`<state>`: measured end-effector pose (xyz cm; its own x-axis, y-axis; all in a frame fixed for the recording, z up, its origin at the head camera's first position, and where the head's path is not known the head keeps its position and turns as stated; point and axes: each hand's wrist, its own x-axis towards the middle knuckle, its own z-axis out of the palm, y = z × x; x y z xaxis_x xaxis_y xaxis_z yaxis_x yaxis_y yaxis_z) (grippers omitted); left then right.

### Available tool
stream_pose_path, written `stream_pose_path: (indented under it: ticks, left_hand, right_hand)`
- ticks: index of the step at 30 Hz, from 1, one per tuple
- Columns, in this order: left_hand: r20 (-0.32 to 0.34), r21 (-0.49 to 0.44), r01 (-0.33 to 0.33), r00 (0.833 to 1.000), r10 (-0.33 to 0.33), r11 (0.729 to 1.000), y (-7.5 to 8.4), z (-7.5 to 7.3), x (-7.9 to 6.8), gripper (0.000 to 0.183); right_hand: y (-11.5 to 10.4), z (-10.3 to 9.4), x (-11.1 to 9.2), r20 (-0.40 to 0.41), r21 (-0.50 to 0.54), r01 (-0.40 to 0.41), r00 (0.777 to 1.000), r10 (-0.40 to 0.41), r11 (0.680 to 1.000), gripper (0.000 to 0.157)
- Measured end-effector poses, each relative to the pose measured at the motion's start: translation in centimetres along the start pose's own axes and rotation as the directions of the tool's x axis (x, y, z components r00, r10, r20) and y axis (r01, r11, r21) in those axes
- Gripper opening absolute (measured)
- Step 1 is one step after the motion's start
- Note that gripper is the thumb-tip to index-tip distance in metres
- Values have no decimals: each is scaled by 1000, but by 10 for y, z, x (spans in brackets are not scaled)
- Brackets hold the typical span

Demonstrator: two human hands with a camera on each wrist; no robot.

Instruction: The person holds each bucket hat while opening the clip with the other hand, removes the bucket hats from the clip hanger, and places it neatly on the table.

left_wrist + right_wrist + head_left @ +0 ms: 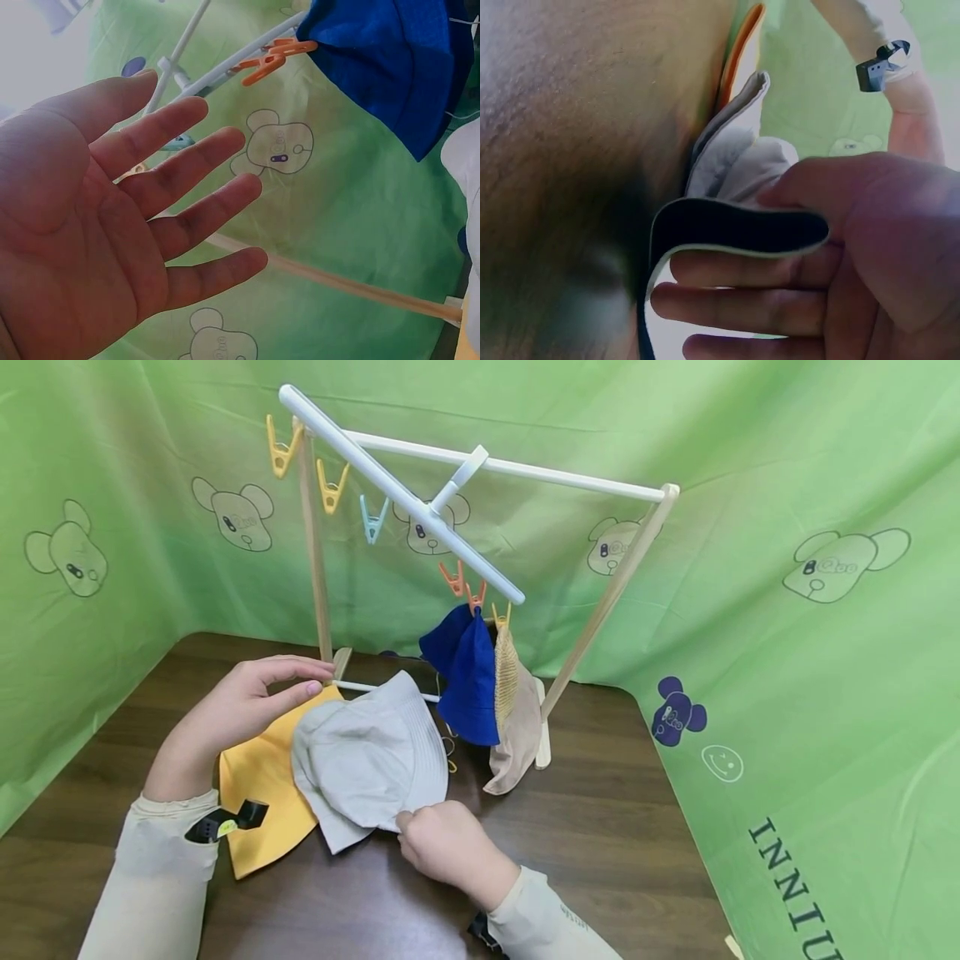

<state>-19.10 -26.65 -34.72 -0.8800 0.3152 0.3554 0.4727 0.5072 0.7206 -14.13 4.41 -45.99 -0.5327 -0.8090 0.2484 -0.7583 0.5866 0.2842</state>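
Note:
A light grey bucket hat (360,752) lies on the table, overlapping a yellow hat (270,810). My right hand (453,847) pinches the grey hat's brim at its near right edge. In the right wrist view the brim (731,226), dark on its underside, runs between thumb and fingers. Over the yellow hat my left hand (243,702) is raised, holding nothing. Its fingers are extended and spread in the left wrist view. Beyond the hands, a blue hat (468,685) and a beige hat (517,727) hang by clips from a pale blue hanger (397,489).
The hanger hooks over the white bar (570,479) of a wooden-legged rack. Unused yellow clips (332,489), a light blue clip (372,518) and an orange clip (452,578) dangle from it. Green printed cloth (817,693) encloses the brown table (615,827).

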Motion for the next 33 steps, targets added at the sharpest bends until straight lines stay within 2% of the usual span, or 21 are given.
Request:
stream_pose_path:
  ticks: [5, 9, 13, 20, 28, 33]
  left_hand:
    - [4, 15, 13, 1000, -14, 1000, 0, 0, 0, 22]
    - [8, 23, 20, 1000, -20, 1000, 0, 0, 0, 23]
    - [17, 25, 31, 999, -32, 999, -1, 1, 0, 23]
    - [29, 40, 39, 999, -40, 998, 0, 4, 0, 24]
    - [55, 68, 24, 998, -28, 997, 0, 6, 2, 24]
    - [72, 66, 35, 997, -40, 997, 0, 6, 3, 24]
  right_hand:
    - [1, 0, 3, 59, 45, 28, 998, -31, 999, 35]
    - [3, -2, 4, 67, 78, 41, 997, -46, 996, 46]
    - [5, -2, 3, 78, 115, 58, 995, -67, 992, 48]
    - [10, -1, -1, 86, 143, 84, 992, -97, 986, 44]
    - [17, -9, -6, 73, 163, 128, 987, -141, 978, 26]
    - [24, -15, -10, 81, 207, 118, 987, -137, 971, 18]
